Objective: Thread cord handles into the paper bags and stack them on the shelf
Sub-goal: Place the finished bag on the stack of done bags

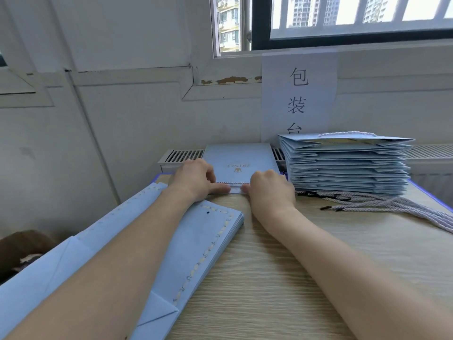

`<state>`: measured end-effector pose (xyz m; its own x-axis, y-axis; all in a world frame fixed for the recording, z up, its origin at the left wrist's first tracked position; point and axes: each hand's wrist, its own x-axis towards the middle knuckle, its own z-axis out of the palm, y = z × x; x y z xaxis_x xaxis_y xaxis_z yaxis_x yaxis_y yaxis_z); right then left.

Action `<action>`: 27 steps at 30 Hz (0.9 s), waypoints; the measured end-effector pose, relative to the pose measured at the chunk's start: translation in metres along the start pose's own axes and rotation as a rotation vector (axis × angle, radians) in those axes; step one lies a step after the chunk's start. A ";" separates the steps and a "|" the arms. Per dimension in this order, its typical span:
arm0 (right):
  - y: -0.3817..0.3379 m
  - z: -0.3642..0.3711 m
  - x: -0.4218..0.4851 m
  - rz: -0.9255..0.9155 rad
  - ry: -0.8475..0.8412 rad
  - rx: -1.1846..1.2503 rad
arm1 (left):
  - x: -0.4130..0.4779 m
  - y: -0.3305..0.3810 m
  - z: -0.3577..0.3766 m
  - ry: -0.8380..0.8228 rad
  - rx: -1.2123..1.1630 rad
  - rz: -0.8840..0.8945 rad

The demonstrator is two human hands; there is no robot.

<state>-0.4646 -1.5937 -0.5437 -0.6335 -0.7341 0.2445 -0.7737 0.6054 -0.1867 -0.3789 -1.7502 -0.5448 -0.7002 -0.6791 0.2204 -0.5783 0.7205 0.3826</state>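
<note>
left hand and right hand are both pinching the near rim of the paper bag, fingers curled tight and thumbs almost meeting. The bag is lying flat at the desk far edge, mid-width. A cord is running along the rim between the 2 hands. The finished stack is sitting at the far right corner, with loose cords lying just in front of it.

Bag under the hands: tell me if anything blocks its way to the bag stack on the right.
Nothing visible does. The left hand and right hand hold the bag at its near edge; the stack stands just right of it; loose cords lie nearer, not between.
</note>
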 end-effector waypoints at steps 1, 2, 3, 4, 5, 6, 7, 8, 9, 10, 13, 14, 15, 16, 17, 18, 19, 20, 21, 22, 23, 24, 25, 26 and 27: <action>0.003 0.001 -0.001 0.018 0.003 0.032 | -0.001 -0.001 -0.001 -0.002 -0.008 0.008; 0.009 0.001 -0.001 0.048 0.005 0.072 | -0.002 -0.003 -0.002 -0.010 -0.032 0.015; 0.015 0.002 -0.001 0.080 0.007 0.113 | -0.002 -0.005 -0.004 -0.025 -0.069 0.021; 0.022 0.001 -0.002 0.104 0.013 0.142 | -0.002 -0.006 -0.005 -0.046 -0.103 0.029; 0.026 0.001 -0.003 0.116 0.019 0.152 | -0.002 -0.008 -0.006 -0.066 -0.126 0.037; 0.028 0.000 -0.003 0.115 0.019 0.147 | -0.002 -0.011 -0.006 -0.081 -0.138 0.043; 0.029 0.001 -0.004 0.109 0.017 0.139 | -0.002 -0.012 -0.006 -0.088 -0.148 0.046; 0.029 0.001 -0.003 0.100 0.015 0.130 | -0.001 -0.014 -0.006 -0.091 -0.154 0.046; 0.028 0.002 -0.003 0.087 0.014 0.121 | 0.000 -0.014 -0.005 -0.094 -0.155 0.044; 0.029 0.004 -0.001 0.076 0.015 0.110 | 0.001 -0.014 -0.005 -0.101 -0.151 0.042; 0.034 0.009 0.003 0.062 0.039 0.105 | 0.004 -0.014 -0.005 -0.116 -0.138 0.035; 0.035 0.011 0.003 0.065 0.044 0.122 | 0.003 -0.015 -0.005 -0.111 -0.143 0.039; 0.036 0.011 0.002 0.067 0.046 0.141 | 0.001 -0.015 -0.005 -0.102 -0.154 0.043; 0.036 0.012 0.001 0.069 0.046 0.160 | -0.001 -0.017 -0.004 -0.093 -0.170 0.050; 0.036 0.011 -0.001 0.066 0.048 0.175 | -0.003 -0.019 -0.003 -0.080 -0.194 0.058; 0.037 0.010 -0.002 0.062 0.045 0.187 | -0.004 -0.021 -0.003 -0.066 -0.216 0.070; 0.037 0.009 -0.004 0.056 0.038 0.195 | -0.005 -0.022 -0.002 -0.056 -0.224 0.082; 0.038 0.007 -0.006 0.047 0.030 0.196 | -0.005 -0.022 -0.002 -0.052 -0.218 0.088; 0.039 0.006 -0.007 0.036 0.021 0.193 | -0.004 -0.022 -0.003 -0.053 -0.207 0.087; 0.039 0.005 -0.008 0.029 0.014 0.188 | -0.002 -0.023 -0.003 -0.057 -0.200 0.084; 0.039 0.003 -0.009 0.028 0.009 0.182 | -0.002 -0.023 -0.004 -0.057 -0.200 0.079; 0.038 0.001 -0.009 0.033 0.006 0.176 | -0.002 -0.022 -0.004 -0.057 -0.201 0.083; 0.036 -0.002 -0.008 0.039 0.003 0.169 | -0.002 -0.021 -0.004 -0.062 -0.192 0.090; 0.035 -0.003 -0.008 0.040 0.003 0.163 | -0.001 -0.019 -0.004 -0.073 -0.169 0.097; 0.033 -0.003 -0.008 0.042 0.003 0.168 | -0.002 -0.018 -0.003 -0.085 -0.151 0.091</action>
<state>-0.4847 -1.5666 -0.5488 -0.6653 -0.7084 0.2357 -0.7377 0.5752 -0.3535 -0.3658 -1.7623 -0.5495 -0.7835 -0.5929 0.1858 -0.4462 0.7450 0.4958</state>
